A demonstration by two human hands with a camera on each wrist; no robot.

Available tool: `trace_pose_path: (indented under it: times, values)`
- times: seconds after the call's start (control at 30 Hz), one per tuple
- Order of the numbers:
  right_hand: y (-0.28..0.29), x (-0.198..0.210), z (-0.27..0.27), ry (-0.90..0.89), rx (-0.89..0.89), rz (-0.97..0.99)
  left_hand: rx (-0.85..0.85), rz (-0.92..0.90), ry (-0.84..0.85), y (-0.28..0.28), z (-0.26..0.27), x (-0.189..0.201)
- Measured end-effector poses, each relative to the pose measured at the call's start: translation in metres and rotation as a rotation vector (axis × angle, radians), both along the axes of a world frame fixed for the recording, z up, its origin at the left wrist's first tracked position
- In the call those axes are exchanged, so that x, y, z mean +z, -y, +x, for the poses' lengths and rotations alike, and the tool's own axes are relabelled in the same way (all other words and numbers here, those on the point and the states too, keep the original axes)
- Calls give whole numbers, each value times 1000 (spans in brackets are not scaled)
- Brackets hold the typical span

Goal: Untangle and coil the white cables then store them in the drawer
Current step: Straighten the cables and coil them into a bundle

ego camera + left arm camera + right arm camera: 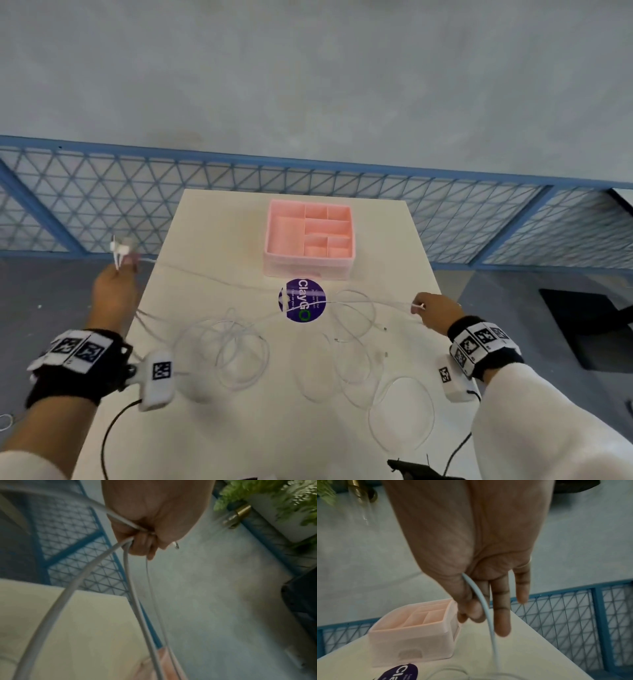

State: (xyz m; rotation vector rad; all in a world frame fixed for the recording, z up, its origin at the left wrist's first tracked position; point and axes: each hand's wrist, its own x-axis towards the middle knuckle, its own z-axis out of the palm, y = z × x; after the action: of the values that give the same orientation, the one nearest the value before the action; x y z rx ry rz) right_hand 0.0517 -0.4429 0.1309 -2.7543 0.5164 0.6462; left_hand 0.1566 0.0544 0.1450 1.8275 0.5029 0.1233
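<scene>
Left hand (pixel 114 291) grips a bunch of white cables (pixel 239 349) at frame left, right hand (pixel 433 310) pinches one strand — still untangling; loops sprawl mid-table. Next: free one, coil it — pink drawer (pixel 308 240) waits upper centre.

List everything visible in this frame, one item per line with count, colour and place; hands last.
white cables: several, count unclear, white, tangled loops across the table's near half
organiser: one, pink, compartments on top, far middle of table
sticker: one, round, purple, just in front of organiser
table: one, cream
fence: blue mesh, behind table
plant: green, on floor
left hand: grips cable strands, raised past table's left edge
right hand: pinches one cable, over table's right side
</scene>
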Motion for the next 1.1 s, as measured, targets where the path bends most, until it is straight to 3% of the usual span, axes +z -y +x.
trace_pose_path:
  times: [0.07,0.13,0.2,0.33,0.47,0.57,0.63,0.7,0.8,0.9,1.03,1.1]
  values:
    - [-10,5,4,115,-61,171,-102,56,-66,-4,-5,-8]
    - [-31,17,10,295,-97,275,-256,268,-100,11,-9,-15]
    - [-56,33,15,407,-31,216,-393,444,-22,39,-16,-13]
    - [-105,58,20,456,334,41,-791,146,310,117,-48,21]
    - [-132,78,25,508,418,114,-1150,-76,215,181,-79,52]
    - [-132,89,24,528,402,190,-1027,-180,172,181,-67,52]
    - [-116,82,29,464,382,136,-905,-2,232,166,-50,55]
    - [-87,66,36,291,334,11,-710,173,302,137,-31,57]
    - [-37,36,37,-26,189,-141,-336,159,330,77,-6,48]
    - [-15,15,29,-147,-23,-20,-113,152,178,29,4,22]
    - [-37,22,35,167,-265,526,-189,223,87,26,3,-19]
    - [-53,38,42,461,-218,551,-227,247,73,37,0,-36]
